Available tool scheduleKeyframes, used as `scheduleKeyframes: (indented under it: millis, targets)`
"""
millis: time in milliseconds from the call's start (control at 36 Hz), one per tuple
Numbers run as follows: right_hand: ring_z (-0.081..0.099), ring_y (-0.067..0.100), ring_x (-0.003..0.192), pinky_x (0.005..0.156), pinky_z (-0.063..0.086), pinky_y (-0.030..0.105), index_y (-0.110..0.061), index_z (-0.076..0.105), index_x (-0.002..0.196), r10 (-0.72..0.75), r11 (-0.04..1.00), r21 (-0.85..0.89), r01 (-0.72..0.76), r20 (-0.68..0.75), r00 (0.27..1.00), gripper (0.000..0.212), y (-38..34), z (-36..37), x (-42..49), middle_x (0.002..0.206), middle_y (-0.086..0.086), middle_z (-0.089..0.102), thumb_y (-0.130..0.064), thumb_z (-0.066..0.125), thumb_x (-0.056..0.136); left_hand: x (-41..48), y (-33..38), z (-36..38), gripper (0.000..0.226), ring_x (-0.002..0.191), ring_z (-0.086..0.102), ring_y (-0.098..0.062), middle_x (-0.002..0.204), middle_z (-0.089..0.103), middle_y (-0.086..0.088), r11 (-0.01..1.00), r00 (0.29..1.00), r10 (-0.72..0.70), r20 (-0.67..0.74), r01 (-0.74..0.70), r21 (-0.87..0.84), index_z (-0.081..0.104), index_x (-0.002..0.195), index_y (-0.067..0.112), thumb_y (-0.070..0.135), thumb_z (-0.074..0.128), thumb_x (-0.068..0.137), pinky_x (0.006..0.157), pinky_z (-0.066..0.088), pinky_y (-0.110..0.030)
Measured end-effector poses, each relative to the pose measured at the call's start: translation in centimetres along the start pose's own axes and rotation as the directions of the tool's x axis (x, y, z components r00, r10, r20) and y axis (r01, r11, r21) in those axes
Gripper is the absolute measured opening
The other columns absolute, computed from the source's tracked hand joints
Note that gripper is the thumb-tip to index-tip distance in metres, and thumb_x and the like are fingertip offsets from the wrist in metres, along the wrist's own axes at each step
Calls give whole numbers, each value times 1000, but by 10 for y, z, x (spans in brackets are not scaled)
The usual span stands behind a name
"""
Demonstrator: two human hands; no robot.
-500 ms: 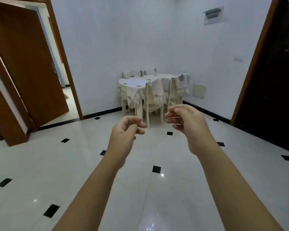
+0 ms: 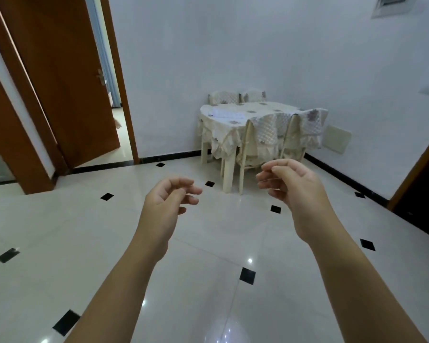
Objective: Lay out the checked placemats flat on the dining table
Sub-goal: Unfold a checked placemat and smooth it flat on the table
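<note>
Up front, both hands are held out and empty. The left hand (image 2: 169, 198) has loosely curled fingers with the thumb near the fingertips, and the right hand (image 2: 291, 185) is in much the same relaxed half-curl, gripping nothing. Below them is the floor (image 2: 208, 243), glossy pale tile with small black diamonds and shiny enough to mirror the lights, so probably slick underfoot. Well beyond the hands, in the corner, stands the table (image 2: 270, 106). The pale checked patch on its left part looks like the mats (image 2: 227, 113), though it's too small to tell how many there are or whether they're folded. My guess is they're light, floppy fabric with nothing breakable about them, so I'd pinch two corners of one edge and let each mat drape down flat. The catch is the surface: a cream cloth (image 2: 218, 134) covers the table and hangs in ruffles, so it may bunch up if a mat gets dragged. Lift and place instead. Chairs (image 2: 268, 131) in quilted covers crowd the near side and two more sit behind, so reach could be awkward. Plain white walls (image 2: 233, 45) close the corner, and a brown door (image 2: 60, 82) stands open at far left.
</note>
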State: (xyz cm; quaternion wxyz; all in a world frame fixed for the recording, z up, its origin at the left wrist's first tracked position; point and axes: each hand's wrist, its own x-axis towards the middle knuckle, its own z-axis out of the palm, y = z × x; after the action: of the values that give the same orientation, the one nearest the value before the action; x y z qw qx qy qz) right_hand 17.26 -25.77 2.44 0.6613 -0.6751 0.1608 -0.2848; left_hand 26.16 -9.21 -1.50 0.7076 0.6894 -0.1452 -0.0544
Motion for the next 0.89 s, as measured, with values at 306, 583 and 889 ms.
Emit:
scheduleKeyframes:
  millis: [306, 583, 889]
  targets:
    - [61, 13, 67, 71, 43, 25, -16, 62, 76, 39, 999, 15, -39, -21, 999, 28, 56, 100, 213, 71, -1, 66, -3, 43, 91, 236, -36, -24, 24, 77, 63, -13, 83, 70, 4, 998, 997, -58, -43, 59, 6, 61, 93, 19, 9, 39, 97, 78, 49, -30]
    - [62, 15, 67, 76, 44, 29, -14, 62, 77, 61, 997, 46, -59, -53, 997, 26, 93, 154, 386, 67, -2, 66, -3, 43, 91, 424, -59, -5, 24, 74, 63, -11, 80, 70, 5, 997, 997, -79, 9, 79, 2, 61, 93, 18, 6, 39, 96, 78, 49, -31]
    - [62, 14, 64, 72, 45, 28, -14, 62, 77, 81, 994, 76, -73, -107, 991, 28, 150, 157, 588, 64, -3, 67, -3, 42, 92, 619, -99, 63, 26, 64, 63, -3, 69, 71, 12, 996, 994, -87, 72, 87, 8, 61, 89, 19, 5, 40, 95, 83, 47, -35]
